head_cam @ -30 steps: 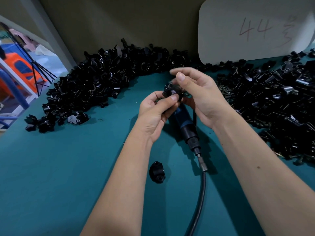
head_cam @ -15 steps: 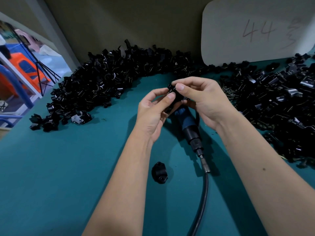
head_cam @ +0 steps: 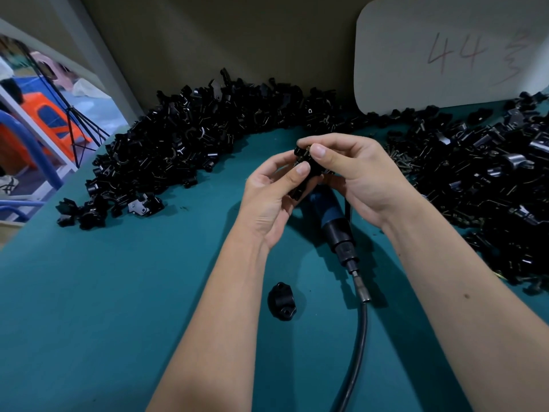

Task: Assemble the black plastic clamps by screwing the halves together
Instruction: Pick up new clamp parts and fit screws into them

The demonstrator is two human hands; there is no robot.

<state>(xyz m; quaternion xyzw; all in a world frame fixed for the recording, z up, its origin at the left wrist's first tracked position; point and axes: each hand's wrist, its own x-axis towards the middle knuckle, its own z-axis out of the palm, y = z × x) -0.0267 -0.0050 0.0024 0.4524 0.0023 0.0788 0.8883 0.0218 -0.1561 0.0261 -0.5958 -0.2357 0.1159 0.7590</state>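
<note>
Light is dim and cool over the teal table, with the brightest patch in the opening far to the left of the hands, where colours look washed out. Soft shadows fall beneath and just right of the hands, darkening the cloth there. Small glints speckle the black pile of clamp parts beyond the hands. The wide lens bows straight edges near the frame's borders. Forearms at the bottom look slightly soft; the white board is pale and low in contrast.
</note>
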